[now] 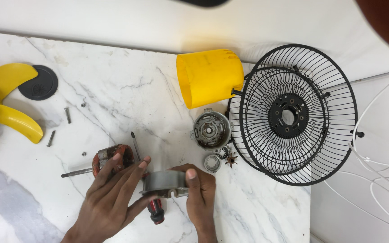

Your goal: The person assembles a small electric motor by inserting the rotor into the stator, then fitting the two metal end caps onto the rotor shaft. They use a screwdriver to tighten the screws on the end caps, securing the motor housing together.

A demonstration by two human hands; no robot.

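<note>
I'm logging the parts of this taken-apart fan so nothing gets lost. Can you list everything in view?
Fan blade: one, yellow, left edge of the marble table.
Round cap: one, dark grey, beside the blade.
Screws: several, grey, scattered near the blade.
Motor rotor: one, copper-wound with shaft, under the left fingers.
Screwdriver: one, red-and-black handle, beneath the hands.
Motor cover: one, yellow, table's top middle.
Motor end housing: one, grey, centre.
Small gears and bearing: a few, below the housing.
Fan guards: two, black wire, stacked at right.
White cables: several, far right.
Metal ring housing: one, grey, held by both hands.
Left hand; right hand.
</note>
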